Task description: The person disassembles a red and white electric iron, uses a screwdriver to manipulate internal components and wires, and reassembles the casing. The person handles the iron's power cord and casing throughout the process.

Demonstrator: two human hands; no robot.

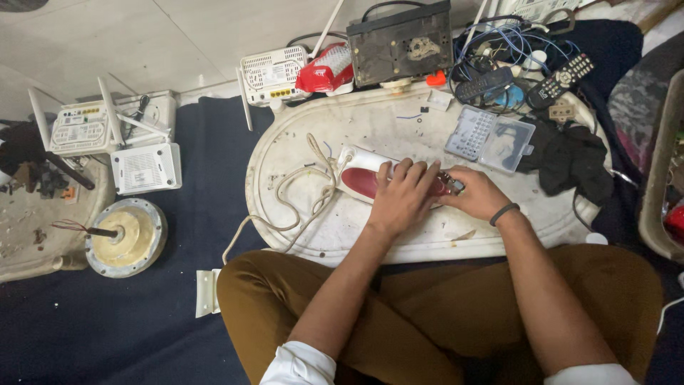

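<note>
A person sits cross-legged on a dark blue floor mat (107,335) before a low oval white table (356,128), both hands on a white-and-red clothes iron (363,175) that lies on its side near the middle of the tabletop. The left hand (402,196) presses down across the iron's body, its fingers (406,171) laid close together and curled over the top. The right hand (479,194), a dark band on its wrist, meets the iron's right end, fingers drawn together around a small metal part (452,185); exactly what they pinch cannot be told. The iron's pale cord (299,192) loops away to the left and trails off the table edge.

Just behind the hands lies a clear plastic parts box (490,137) with its lid open, and beside it a crumpled black cloth (570,160). At the table's far edge stand a dusty black electronic unit (400,44), a red-and-white appliance (326,70), a tangle of wires (499,50) and two remote controls (527,82). White routers (107,132) with antennas and a round fan motor (127,237) sit on the floor to the left.
</note>
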